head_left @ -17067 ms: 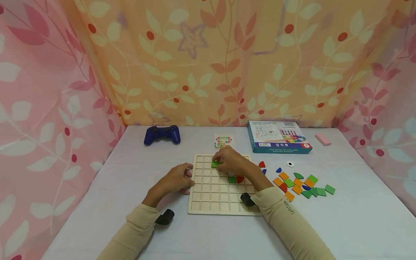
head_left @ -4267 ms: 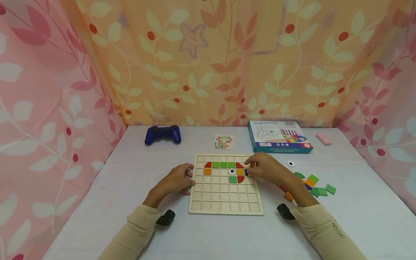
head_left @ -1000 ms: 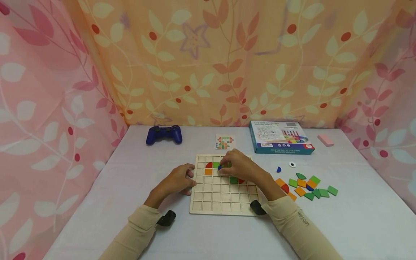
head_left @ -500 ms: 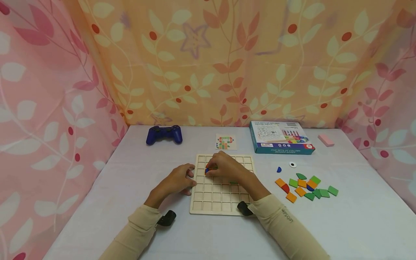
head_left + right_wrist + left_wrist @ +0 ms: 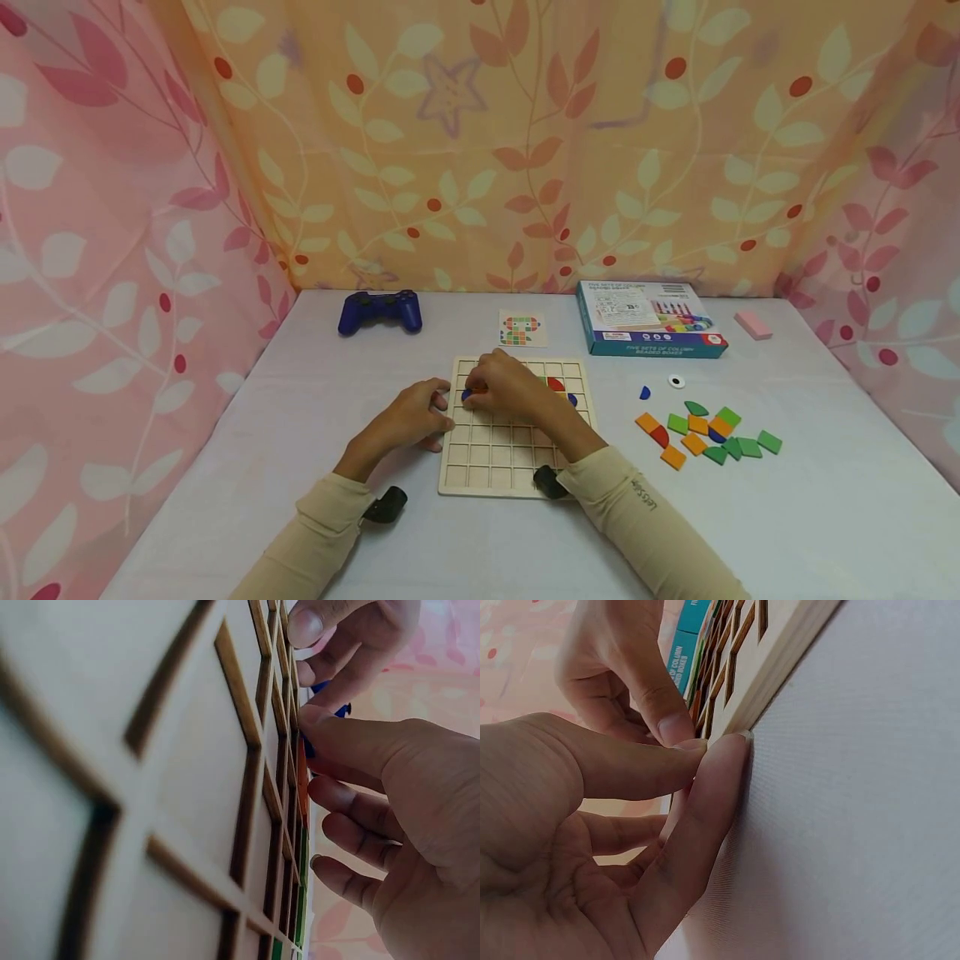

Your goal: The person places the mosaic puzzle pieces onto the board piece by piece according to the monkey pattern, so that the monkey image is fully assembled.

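In the head view, my left hand (image 5: 405,417) is at the left edge of a wooden grid board (image 5: 480,479). The left wrist view shows its thumb and a finger pinching the board's rim (image 5: 754,697). My right hand (image 5: 510,387) reaches across the upper part of the board and pinches a blue half-circle tile (image 5: 467,395) over the leftmost column. Its thumb and index finger meet there, while the other fingers are loosely bent in the right wrist view. A red tile (image 5: 556,383) and another blue tile (image 5: 572,400) show at the right; my hand hides much of the rows between.
Right of the board lie several loose tiles (image 5: 697,423), a blue half-circle (image 5: 645,392) and a white eye tile (image 5: 677,381). Behind stand a picture card (image 5: 522,328), a boxed set (image 5: 651,319), a pink block (image 5: 752,325) and a blue game controller (image 5: 380,312).
Over the last second my right hand has carried the blue half-circle leftward across the board. Since the oldest frame, red, orange, green, eye and blue tiles have been added. My left hand stays put.
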Demonstrator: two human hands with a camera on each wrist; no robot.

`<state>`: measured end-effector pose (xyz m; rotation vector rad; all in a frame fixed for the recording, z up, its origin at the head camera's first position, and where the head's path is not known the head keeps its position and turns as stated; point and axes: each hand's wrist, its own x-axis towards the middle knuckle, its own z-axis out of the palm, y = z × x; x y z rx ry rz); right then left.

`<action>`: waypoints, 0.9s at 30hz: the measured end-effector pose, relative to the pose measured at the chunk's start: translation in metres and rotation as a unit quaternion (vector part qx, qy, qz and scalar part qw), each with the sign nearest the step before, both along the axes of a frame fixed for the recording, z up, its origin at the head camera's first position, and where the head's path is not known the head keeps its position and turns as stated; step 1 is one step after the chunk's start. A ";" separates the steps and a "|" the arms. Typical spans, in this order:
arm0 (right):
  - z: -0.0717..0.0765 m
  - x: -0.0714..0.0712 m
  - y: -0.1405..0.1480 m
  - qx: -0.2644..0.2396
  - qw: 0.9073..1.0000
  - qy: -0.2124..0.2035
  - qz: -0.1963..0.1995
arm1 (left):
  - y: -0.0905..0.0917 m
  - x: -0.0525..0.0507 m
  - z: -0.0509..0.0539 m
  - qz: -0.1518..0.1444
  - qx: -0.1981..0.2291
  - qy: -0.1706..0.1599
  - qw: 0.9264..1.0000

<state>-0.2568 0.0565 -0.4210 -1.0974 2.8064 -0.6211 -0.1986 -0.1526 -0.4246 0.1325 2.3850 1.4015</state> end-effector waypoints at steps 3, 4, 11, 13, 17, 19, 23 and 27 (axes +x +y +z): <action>0.000 0.000 0.000 0.004 1.000 0.009 -0.002 | 0.000 0.000 0.000 0.000 -0.001 0.000 1.000; 0.000 0.000 -0.001 0.004 1.000 0.013 0.000 | 0.000 0.000 0.000 0.000 -0.001 0.000 1.000; 0.002 0.001 -0.003 -0.011 0.999 0.019 0.033 | 0.000 0.000 0.000 0.000 0.004 0.001 1.000; 0.003 0.001 -0.003 -0.009 0.999 0.018 0.037 | 0.000 0.000 0.000 -0.001 0.006 0.001 1.000; 0.004 0.001 -0.003 -0.003 0.999 0.007 0.032 | 0.000 0.000 0.000 0.000 0.004 0.001 1.000; 0.003 0.001 -0.002 -0.003 1.000 -0.001 0.027 | 0.001 0.000 -0.001 0.000 0.002 0.001 1.000; 0.004 0.002 -0.001 -0.008 1.000 -0.007 0.026 | 0.001 0.000 0.000 0.002 0.001 0.000 1.000; 0.007 0.004 0.002 -0.014 0.999 -0.014 0.030 | 0.001 0.000 -0.001 -0.001 0.000 0.001 1.000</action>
